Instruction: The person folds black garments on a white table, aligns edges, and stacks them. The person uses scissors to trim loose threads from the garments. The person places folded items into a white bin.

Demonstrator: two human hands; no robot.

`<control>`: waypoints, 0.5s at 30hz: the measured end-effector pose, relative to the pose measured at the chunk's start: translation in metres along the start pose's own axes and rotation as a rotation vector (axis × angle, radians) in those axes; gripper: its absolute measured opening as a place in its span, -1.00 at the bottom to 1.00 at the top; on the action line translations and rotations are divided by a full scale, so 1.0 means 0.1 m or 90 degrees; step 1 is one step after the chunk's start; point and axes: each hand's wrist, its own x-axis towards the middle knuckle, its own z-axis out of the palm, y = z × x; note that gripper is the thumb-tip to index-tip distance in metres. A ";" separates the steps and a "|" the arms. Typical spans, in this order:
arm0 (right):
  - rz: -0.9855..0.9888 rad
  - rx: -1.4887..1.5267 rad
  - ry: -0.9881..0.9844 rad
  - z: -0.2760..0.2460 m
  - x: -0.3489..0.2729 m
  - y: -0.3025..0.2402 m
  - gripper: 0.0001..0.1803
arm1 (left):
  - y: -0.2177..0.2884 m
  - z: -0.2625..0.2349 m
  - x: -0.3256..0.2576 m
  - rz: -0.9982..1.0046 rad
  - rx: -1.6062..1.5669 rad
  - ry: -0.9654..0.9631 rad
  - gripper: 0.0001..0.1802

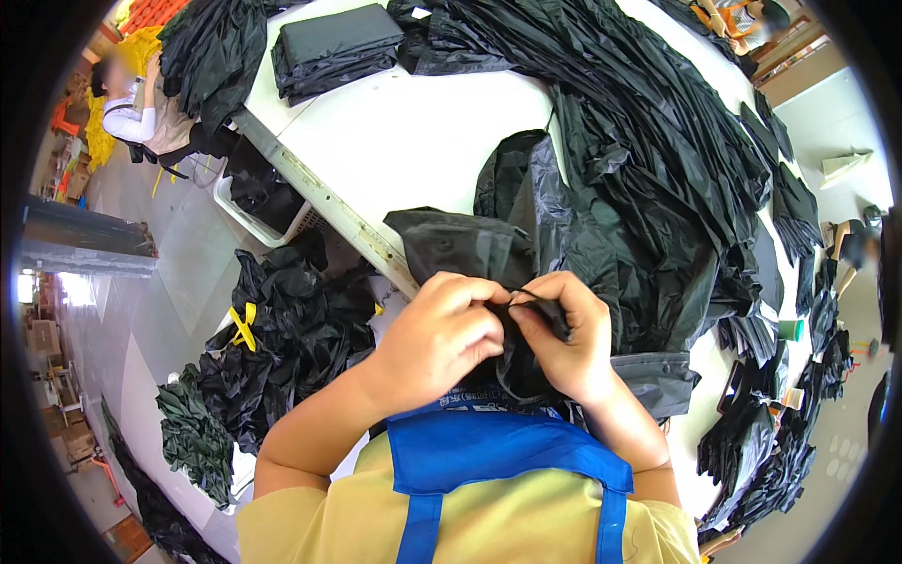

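Observation:
My left hand (437, 329) and my right hand (573, 338) meet in front of my chest, thumbs and fingertips pinched together. Between them runs a thin black cord (534, 295), which curves over my right fingers; its ends are hidden. The cord is beside a shiny black waterproof garment (615, 249), spread over the table edge nearest me. A flap with round snaps (458, 244) lies just beyond my left hand. Under my right wrist is another snapped edge (658, 376) of black fabric.
A white table (413, 132) bears a folded black stack (335, 47) and long heaps of black fabric. At left are a white basket (230, 202) and crumpled black garments (291, 338) with a yellow strip. Other people (141, 117) work at far left and along the right.

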 end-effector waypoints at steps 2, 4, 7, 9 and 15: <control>0.018 0.065 0.025 0.01 -0.02 0.06 -0.85 | 0.03 0.02 -0.03 0.023 0.014 -0.017 -0.82; 0.013 0.143 0.017 -0.02 -0.06 0.12 -0.82 | 0.07 -0.02 0.01 0.034 0.001 -0.008 -0.74; 0.032 0.342 -0.026 -0.07 -0.03 0.20 -0.76 | 0.04 0.00 0.07 0.030 0.014 0.062 -0.63; 0.036 0.374 -0.060 -0.13 0.02 0.20 -0.72 | 0.03 -0.01 0.12 -0.024 0.081 0.001 -0.65; 0.023 0.101 0.179 -0.10 0.09 0.25 -0.67 | 0.02 -0.10 0.19 -0.197 -0.191 -0.155 -0.66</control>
